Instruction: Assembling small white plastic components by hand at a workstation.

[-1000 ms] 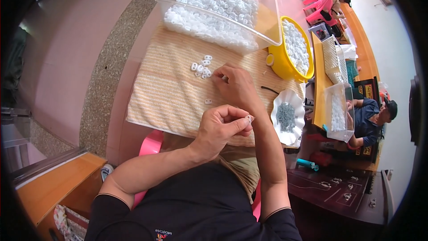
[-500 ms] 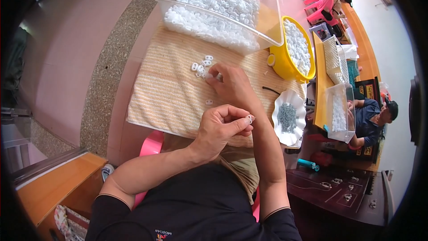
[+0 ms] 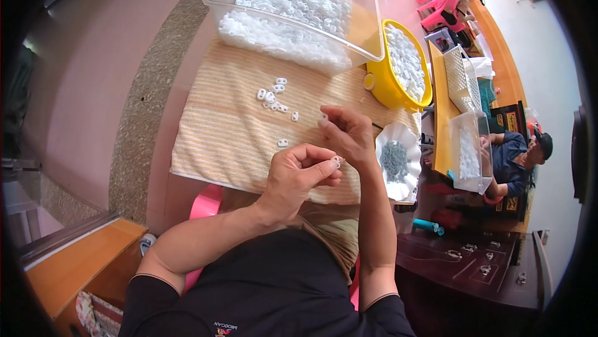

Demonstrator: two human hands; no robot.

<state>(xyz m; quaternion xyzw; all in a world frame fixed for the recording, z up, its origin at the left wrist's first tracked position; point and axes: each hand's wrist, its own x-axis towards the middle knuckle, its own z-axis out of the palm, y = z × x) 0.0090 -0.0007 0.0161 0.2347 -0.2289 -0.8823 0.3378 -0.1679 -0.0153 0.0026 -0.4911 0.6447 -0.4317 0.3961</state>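
My left hand [image 3: 295, 178] is closed, pinching a small white plastic piece [image 3: 337, 162] that sticks out past the thumb and fingertip. Just beyond and to the right, my right hand [image 3: 352, 136] is closed too, with a white two-hole plastic piece [image 3: 322, 121] between thumb and forefinger. Several loose white two-hole pieces [image 3: 270, 97] lie in a small cluster on the striped towel [image 3: 212, 131]. One single piece [image 3: 283, 142] rests apart from them, close to my left hand. My fingers hide part of both held pieces.
A clear plastic bin [image 3: 293, 22] of white pieces stands at the far side. Right of it is a yellow tub [image 3: 380, 81], also filled. Small grey parts lie in a white fluted dish [image 3: 408, 144] by my right forearm. A co-worker [image 3: 520, 156] sits at the right.
My right hand has drawn back from the cluster toward my left hand, with a white piece in its fingertips. My left hand keeps its pinch. The whole view has shifted slightly.
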